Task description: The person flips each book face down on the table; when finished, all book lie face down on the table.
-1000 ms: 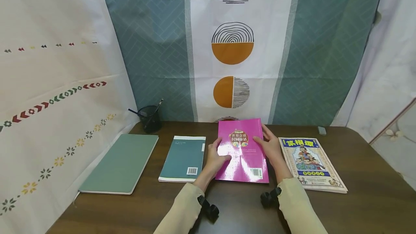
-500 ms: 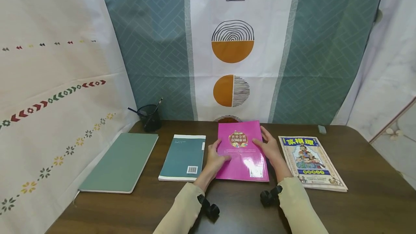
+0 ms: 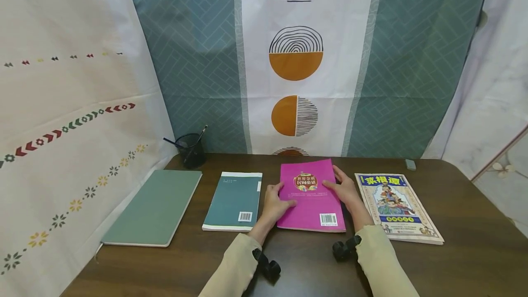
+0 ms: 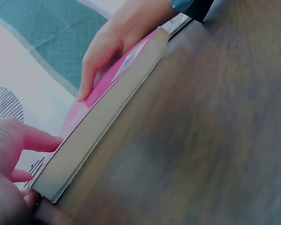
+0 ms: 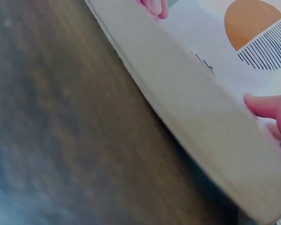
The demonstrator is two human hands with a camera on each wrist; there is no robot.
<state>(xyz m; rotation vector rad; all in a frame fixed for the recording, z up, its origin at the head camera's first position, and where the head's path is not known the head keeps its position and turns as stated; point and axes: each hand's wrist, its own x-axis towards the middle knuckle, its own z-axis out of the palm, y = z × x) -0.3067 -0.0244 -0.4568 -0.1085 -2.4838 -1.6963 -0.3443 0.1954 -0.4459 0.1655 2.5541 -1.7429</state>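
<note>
A thick pink book [image 3: 311,203] with a round emblem and a barcode lies between both hands in the middle of the table. My left hand [image 3: 274,203] grips its left side, thumb across the cover. On the opposite side my right hand [image 3: 345,189] holds the edge, its thumb also on the cover. The left wrist view shows the book's page block [image 4: 107,110] low over the wood, with the left hand [image 4: 11,154] at its near corner. In the right wrist view, a dark shadow runs beneath the book [image 5: 187,108]; fingers under it are mostly hidden.
A teal book [image 3: 234,200] lies left of the pink one, and a sage-green notebook [image 3: 152,207] farther left. To the right is an illustrated book [image 3: 398,207]. A black pen cup [image 3: 191,151] and a small grey object [image 3: 410,164] stand toward the back.
The pink book's far edge has come down and toward me, so it lies flatter. Glare on its cover has faded. Both hands keep their hold; the other books stay put.
</note>
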